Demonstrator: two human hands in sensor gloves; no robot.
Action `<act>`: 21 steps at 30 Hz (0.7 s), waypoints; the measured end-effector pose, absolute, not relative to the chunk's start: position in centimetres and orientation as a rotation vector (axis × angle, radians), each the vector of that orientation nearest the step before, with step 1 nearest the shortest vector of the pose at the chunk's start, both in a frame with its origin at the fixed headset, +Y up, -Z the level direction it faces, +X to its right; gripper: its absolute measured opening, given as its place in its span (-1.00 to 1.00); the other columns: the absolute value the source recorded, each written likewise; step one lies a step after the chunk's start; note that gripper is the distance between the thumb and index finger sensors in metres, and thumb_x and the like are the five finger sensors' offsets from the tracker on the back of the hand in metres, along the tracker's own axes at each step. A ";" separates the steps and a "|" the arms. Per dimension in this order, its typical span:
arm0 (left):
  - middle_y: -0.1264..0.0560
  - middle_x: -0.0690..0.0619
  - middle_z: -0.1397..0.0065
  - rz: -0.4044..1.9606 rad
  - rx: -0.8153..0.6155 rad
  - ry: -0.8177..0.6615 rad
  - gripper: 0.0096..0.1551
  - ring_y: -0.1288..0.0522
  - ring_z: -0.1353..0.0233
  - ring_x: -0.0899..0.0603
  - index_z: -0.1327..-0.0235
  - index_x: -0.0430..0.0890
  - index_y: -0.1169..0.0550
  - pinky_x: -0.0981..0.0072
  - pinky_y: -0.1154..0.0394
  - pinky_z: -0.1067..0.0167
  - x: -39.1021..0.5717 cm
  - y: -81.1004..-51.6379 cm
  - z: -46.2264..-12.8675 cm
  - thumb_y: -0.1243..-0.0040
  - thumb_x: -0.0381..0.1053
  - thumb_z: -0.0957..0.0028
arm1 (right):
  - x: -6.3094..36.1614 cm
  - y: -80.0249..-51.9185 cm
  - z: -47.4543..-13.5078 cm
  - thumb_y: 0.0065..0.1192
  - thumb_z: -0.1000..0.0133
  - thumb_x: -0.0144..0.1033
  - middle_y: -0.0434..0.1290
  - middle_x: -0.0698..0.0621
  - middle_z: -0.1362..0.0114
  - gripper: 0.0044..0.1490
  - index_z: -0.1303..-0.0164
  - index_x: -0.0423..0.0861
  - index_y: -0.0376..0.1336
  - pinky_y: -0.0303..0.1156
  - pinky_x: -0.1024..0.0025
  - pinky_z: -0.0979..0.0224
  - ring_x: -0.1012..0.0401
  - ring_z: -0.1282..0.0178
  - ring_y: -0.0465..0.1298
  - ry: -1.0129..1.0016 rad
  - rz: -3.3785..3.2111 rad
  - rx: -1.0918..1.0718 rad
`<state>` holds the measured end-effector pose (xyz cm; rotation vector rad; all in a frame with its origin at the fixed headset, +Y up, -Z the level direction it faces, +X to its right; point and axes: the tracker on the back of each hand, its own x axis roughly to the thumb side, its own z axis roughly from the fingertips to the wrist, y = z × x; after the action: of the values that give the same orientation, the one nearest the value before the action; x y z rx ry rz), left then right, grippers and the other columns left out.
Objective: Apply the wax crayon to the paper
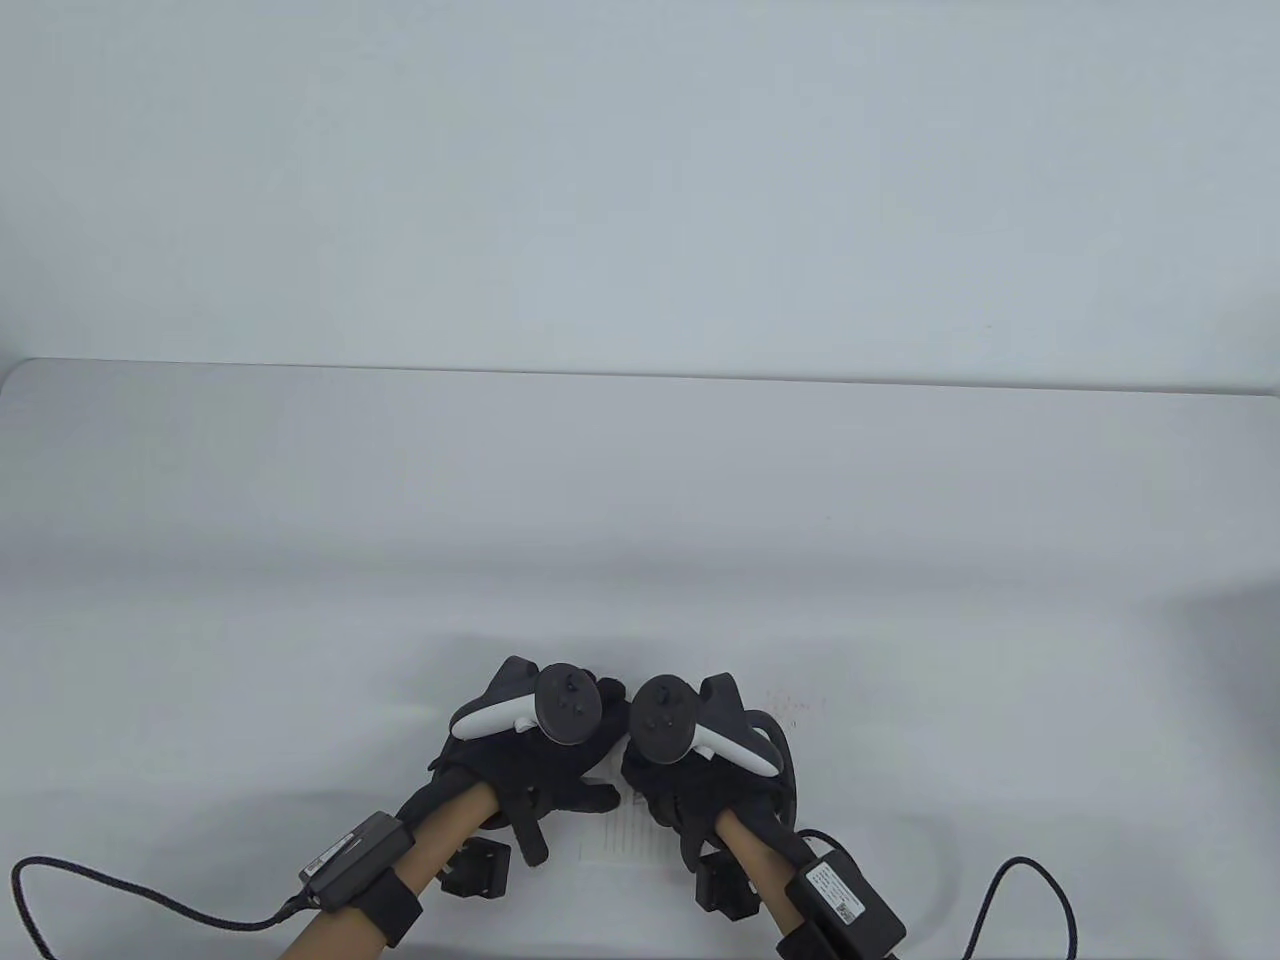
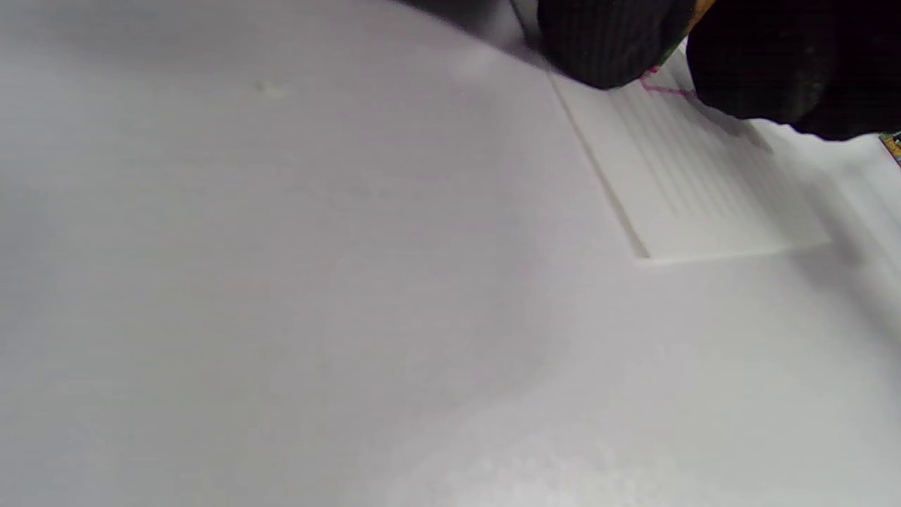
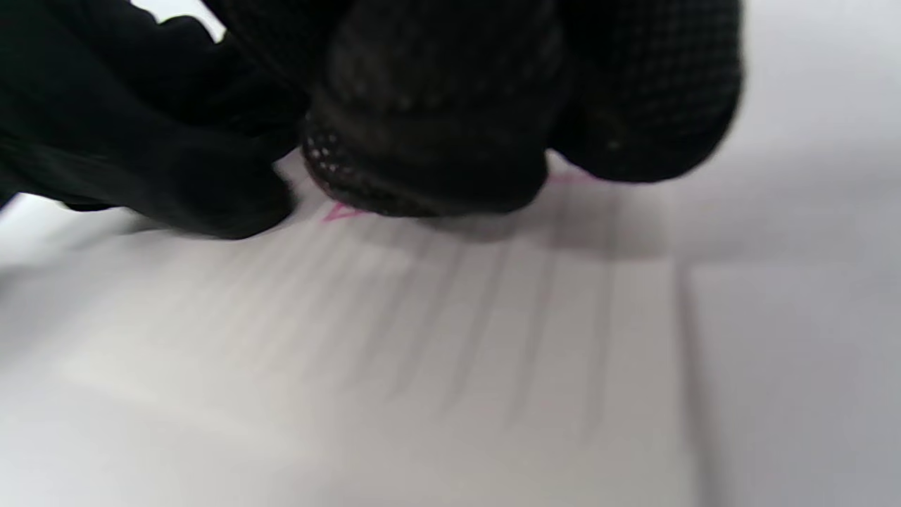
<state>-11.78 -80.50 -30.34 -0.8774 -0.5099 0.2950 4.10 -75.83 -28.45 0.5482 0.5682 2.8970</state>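
Observation:
A white lined paper lies on the table at the front centre, also in the left wrist view and the right wrist view. Thin pink crayon lines run on it under the fingers, and they also show in the left wrist view. My left hand rests with its fingertips on the paper's left part. My right hand is right beside it, its fingers bunched tight and pressed down at the pink lines. The crayon is hidden except for an orange-yellow sliver between the gloves.
The paper lies on a white table with its far edge against a pale wall. Cables trail from both wrists at the front. A small colourful printed edge shows at the right of the left wrist view.

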 end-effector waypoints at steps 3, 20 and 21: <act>0.66 0.33 -0.59 0.291 -0.878 -0.510 0.02 0.78 -0.56 0.00 -0.51 0.28 0.45 -0.17 0.81 -0.32 -11.8 -80.5 -30.4 0.06 0.25 -0.24 | 5.4 -75.4 -29.3 0.10 -0.20 -0.19 0.65 0.02 0.24 -0.52 -0.18 -0.18 0.38 0.60 0.35 0.21 0.38 0.50 0.62 0.360 3.211 0.395; 0.66 0.34 -0.59 0.295 -0.881 -0.510 0.02 0.79 -0.56 0.01 -0.51 0.28 0.46 -0.16 0.81 -0.31 -11.8 -80.5 -30.3 0.06 0.25 -0.24 | 4.9 -75.5 -28.3 0.10 -0.20 -0.18 0.66 0.01 0.27 -0.49 -0.18 -0.22 0.39 0.60 0.34 0.23 0.37 0.52 0.62 0.190 3.161 0.540; 0.66 0.34 -0.59 0.296 -0.881 -0.510 0.02 0.79 -0.56 0.01 -0.51 0.28 0.46 -0.16 0.81 -0.31 -11.8 -80.5 -30.3 0.06 0.25 -0.24 | 4.1 -75.6 -27.9 0.10 -0.20 -0.18 0.66 0.01 0.28 -0.49 -0.18 -0.22 0.39 0.61 0.35 0.24 0.38 0.53 0.62 0.286 3.004 0.642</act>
<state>-11.77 -80.50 -30.34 -0.8809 -0.5098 0.2965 4.10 -75.57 -27.91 0.6416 0.2865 3.0042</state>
